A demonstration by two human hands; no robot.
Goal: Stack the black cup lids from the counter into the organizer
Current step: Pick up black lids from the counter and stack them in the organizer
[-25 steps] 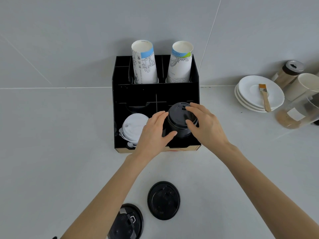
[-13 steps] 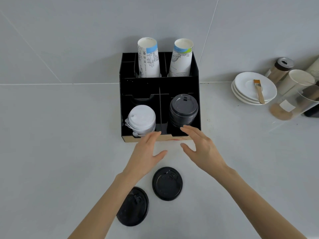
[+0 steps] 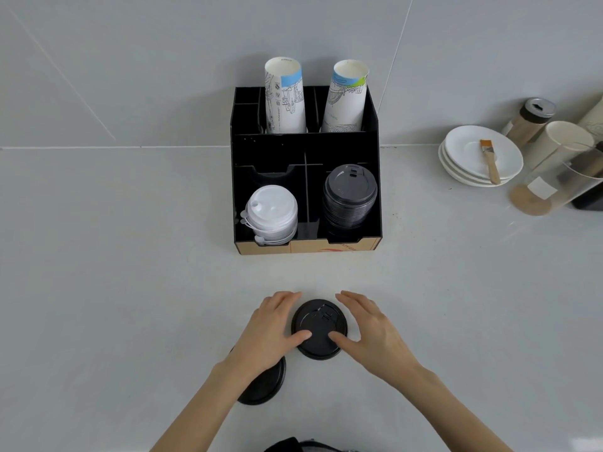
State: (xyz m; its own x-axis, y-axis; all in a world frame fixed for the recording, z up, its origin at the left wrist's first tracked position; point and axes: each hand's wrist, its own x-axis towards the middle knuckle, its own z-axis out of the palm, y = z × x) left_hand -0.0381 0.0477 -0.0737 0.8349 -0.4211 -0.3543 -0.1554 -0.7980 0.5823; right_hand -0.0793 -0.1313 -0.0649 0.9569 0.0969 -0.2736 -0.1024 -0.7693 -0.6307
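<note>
A black cup lid lies flat on the white counter, in front of the black organizer. My left hand and my right hand flank it, fingers spread round its rim and both thumbs resting on its near part. A second black lid lies lower left, partly hidden under my left wrist. In the organizer's front right compartment stands a stack of black lids. White lids fill the front left compartment.
Two tall paper cup stacks stand in the organizer's back slots against the wall. At the right are stacked white plates with a brush, a shaker jar, a cup and a clear container.
Both hands left the black stack in the organizer and drew back toward me. They now rest around a lid on the counter. The camera tilted, so the organizer sits higher in view.
</note>
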